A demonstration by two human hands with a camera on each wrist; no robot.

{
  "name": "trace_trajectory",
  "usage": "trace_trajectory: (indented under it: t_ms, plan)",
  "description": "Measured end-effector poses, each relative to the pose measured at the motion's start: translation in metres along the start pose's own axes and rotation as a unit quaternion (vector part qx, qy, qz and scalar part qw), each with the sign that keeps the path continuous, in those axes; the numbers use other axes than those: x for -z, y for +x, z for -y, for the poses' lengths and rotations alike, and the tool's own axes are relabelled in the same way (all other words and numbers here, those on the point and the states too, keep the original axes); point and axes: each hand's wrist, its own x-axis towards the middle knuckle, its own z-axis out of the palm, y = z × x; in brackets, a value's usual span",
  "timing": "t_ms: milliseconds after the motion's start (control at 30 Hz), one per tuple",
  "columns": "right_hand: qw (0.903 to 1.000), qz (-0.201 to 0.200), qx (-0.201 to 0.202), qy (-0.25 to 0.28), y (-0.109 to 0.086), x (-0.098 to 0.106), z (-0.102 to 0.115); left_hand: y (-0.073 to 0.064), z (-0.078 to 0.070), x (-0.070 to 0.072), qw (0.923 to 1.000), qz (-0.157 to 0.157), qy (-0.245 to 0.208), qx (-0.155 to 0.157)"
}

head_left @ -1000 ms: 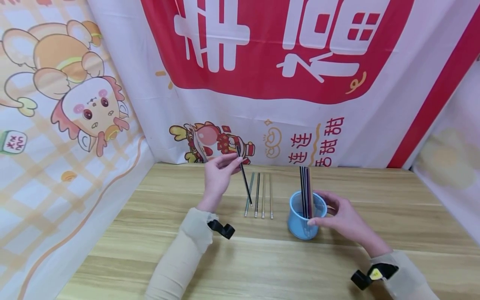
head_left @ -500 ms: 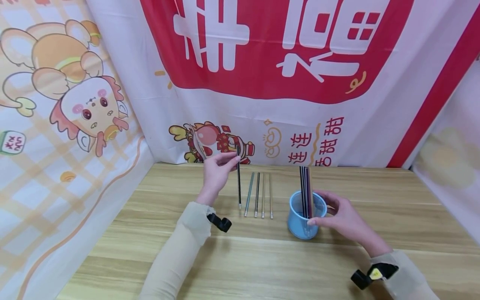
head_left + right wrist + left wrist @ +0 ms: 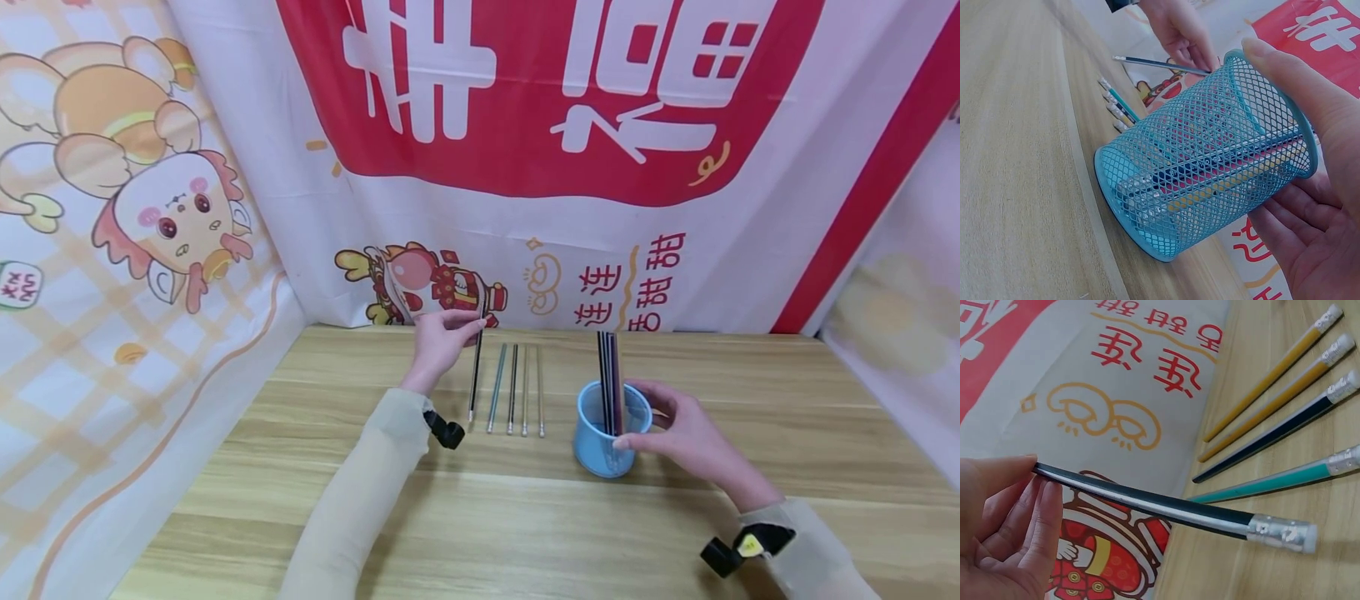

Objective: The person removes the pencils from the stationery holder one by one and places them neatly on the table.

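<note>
My left hand [image 3: 438,343] pinches a black pencil [image 3: 476,375] near its unerased end, between thumb and fingers. In the left wrist view this pencil [image 3: 1166,503] shows a silver stripe and a white eraser [image 3: 1310,539] pointing away from the hand. I cannot tell whether the eraser end touches the table. To its right lie a teal pencil [image 3: 497,387], another black pencil [image 3: 513,390] and two yellow pencils [image 3: 526,392], side by side. My right hand [image 3: 686,433] grips the rim and side of a blue mesh pencil cup [image 3: 606,457]. Several pencils [image 3: 609,375] stand inside, erasers down.
The wooden table [image 3: 525,533] ends at a printed cloth backdrop [image 3: 555,217] behind the pencils. Another patterned cloth [image 3: 180,367] hangs along the left side. A small black wrist camera [image 3: 446,431] sits on the left sleeve, and one [image 3: 723,557] on the right.
The left hand's pencil has swung from a slant over the teal pencil to a place left of the row, nearly in line with it. The right hand and cup stay put.
</note>
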Motion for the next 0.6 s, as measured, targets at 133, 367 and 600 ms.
trace_trajectory:
  t_ms: [133,367,600]
  plan:
    - [1.0000,0.001,-0.004,-0.001,0.000,0.000,0.001,0.005,0.007,-0.004,0.9998,0.010,0.009,0.017]
    - [0.9999,0.005,-0.008,-0.008,0.001,0.001,0.002,0.009,0.015,-0.013,0.9977,-0.002,0.028,0.061]
    - [0.9999,0.005,-0.007,-0.008,0.001,0.001,0.002,0.015,0.024,-0.018,0.9951,0.005,0.047,0.087]
